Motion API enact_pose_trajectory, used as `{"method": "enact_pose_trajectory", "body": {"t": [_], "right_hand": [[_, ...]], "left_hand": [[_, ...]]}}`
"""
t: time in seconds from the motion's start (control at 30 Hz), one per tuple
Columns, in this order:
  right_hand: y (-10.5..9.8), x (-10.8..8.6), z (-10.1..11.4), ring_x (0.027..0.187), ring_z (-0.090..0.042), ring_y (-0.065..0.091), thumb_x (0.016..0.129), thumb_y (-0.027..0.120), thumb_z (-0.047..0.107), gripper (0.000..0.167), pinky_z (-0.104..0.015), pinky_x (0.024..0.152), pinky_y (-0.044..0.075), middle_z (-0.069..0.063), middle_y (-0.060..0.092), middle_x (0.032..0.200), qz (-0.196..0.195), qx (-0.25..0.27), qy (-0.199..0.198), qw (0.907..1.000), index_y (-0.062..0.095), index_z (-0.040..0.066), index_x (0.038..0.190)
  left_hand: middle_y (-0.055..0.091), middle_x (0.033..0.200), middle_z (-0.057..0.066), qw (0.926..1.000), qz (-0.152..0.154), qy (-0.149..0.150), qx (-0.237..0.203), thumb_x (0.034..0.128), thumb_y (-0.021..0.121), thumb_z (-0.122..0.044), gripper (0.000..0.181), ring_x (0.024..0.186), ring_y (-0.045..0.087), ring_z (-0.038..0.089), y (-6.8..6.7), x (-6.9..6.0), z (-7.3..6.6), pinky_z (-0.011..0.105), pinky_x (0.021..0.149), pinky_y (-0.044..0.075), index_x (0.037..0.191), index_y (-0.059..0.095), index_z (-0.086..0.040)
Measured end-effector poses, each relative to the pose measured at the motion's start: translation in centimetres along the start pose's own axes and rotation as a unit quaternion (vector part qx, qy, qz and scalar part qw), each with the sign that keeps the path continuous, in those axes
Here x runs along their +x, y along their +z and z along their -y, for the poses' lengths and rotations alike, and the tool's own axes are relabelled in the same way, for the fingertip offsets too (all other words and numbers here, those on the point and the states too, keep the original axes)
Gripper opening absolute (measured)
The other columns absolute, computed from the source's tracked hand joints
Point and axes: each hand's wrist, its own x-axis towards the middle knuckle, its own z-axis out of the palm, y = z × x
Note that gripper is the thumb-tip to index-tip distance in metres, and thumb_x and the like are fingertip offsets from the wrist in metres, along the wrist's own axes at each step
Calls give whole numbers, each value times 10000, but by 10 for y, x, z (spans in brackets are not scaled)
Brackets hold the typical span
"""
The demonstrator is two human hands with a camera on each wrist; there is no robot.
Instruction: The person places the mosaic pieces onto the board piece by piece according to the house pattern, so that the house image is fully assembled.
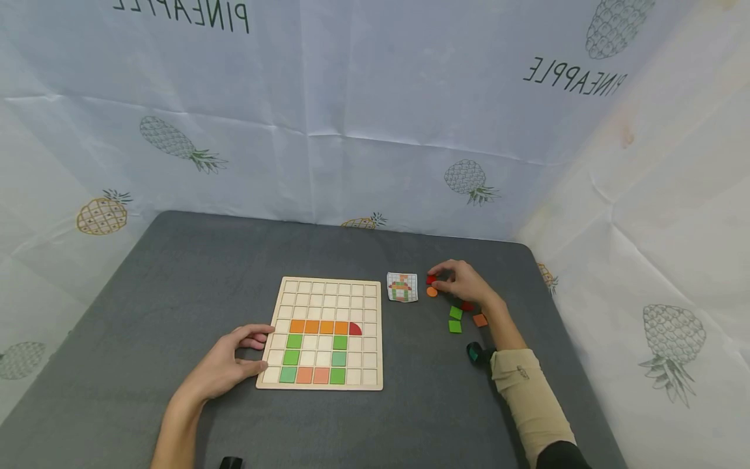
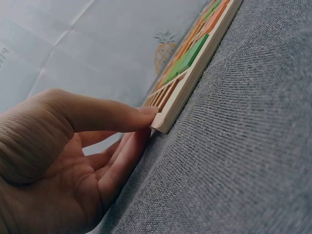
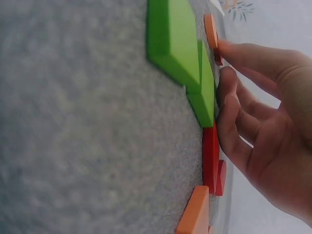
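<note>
A light wooden grid board [image 1: 364, 299] lies flat on the table. Orange, green, salmon and red pieces fill some of its cells, among them a red quarter-circle piece [image 1: 355, 329]. At its left side my left hand [image 1: 225, 365] rests with thumb and index finger apart, both touching the edge; the left wrist view shows the thumb [image 2: 122, 116] on the near corner. To the right, my right hand [image 1: 464, 284] pinches a red piece [image 1: 431, 279] between thumb and fingertips, low over the table. Its shape is partly hidden. An orange round piece [image 1: 431, 292] lies right beside it.
A printed pattern card [image 1: 402, 287] lies between board and right hand. Green pieces [image 1: 455, 319], an orange piece [image 1: 480, 320] and red pieces [image 1: 467, 306] lie below the right hand. A dark object [image 1: 476, 352] is near the right sleeve. Curtains border the grey table [image 1: 205, 260].
</note>
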Motion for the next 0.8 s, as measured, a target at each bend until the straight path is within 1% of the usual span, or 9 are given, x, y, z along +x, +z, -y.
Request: {"method": "enact_pose_trajectory", "body": {"t": [0.1,0.2,0.33,0.6,0.7,0.8], "right_hand": [[-1,2,-1,597,-124,570,1038,736,128,285,-286,579,517,-208,695,1299,36,-87,47,9999,753,56,1313],[-2,3,0,603,-124,571,1030,748,129,288,-287,583,519,-205,702,1261,63,-136,37,9999,755,48,1307],[-2,4,4,594,-112,543,1016,769,139,295,-278,584,494,-210,706,1233,67,-157,55,9998,756,31,1290],[-4,5,8,614,-128,515,1020,775,194,291,-269,587,457,-185,719,1177,117,-432,311,9985,751,11,1245],[-4,4,10,615,-133,536,1021,778,220,301,-277,586,474,-176,729,1175,98,-371,316,9988,750,26,1248],[-3,3,17,619,-157,559,1020,781,245,301,-287,587,478,-163,746,1190,59,-226,164,9996,752,58,1254]], "left_hand": [[608,1334,193,10000,9,-5,-9,885,839,-5,633,1165,582,194,0,0,0,249,821,599,1467,589,16],[611,1336,192,10000,15,-3,-4,887,838,-8,634,1167,583,193,0,0,1,249,822,597,1469,588,13],[611,1336,192,10000,12,-14,14,887,839,-10,636,1166,584,197,0,0,1,250,820,596,1470,587,13],[622,1326,182,10000,-42,31,83,879,845,-12,631,1157,590,182,1,0,1,241,826,590,1460,599,6],[626,1324,181,9999,-50,19,116,878,847,-13,632,1156,592,192,1,1,1,240,826,588,1459,600,7],[627,1322,180,9999,-53,-1,142,880,848,-14,633,1152,592,195,1,1,1,239,821,587,1461,598,9]]}}
